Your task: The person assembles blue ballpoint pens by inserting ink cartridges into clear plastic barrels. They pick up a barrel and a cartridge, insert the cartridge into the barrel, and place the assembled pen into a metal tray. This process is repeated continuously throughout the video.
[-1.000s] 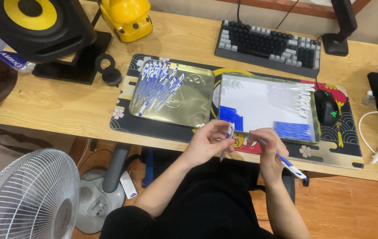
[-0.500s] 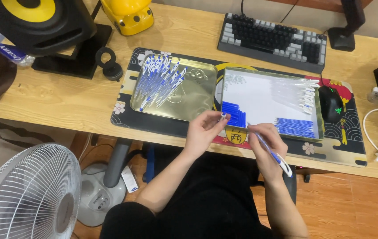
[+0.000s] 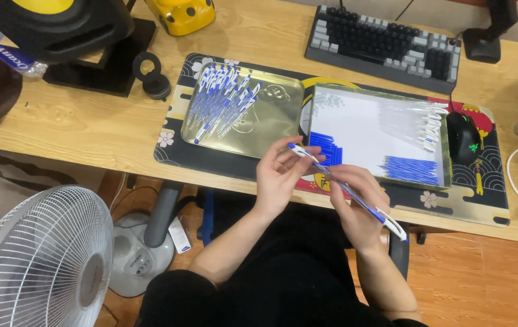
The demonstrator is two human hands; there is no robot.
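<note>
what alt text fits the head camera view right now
Two bare hands, left hand and right hand, hold a blue and white pen over the desk edge, near a gold tray of assembled pens and a white tray of pen parts.

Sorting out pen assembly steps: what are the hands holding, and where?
One blue-and-white pen: left hand pinches its tip end, right hand grips the barrel's middle.

Both hands now meet at the table's front edge: the left hand (image 3: 283, 175), which reached toward the white tray (image 3: 362, 130) half a second ago, grips the tip of a blue-and-white pen (image 3: 344, 189) that the right hand (image 3: 356, 206) holds slantwise.
</note>
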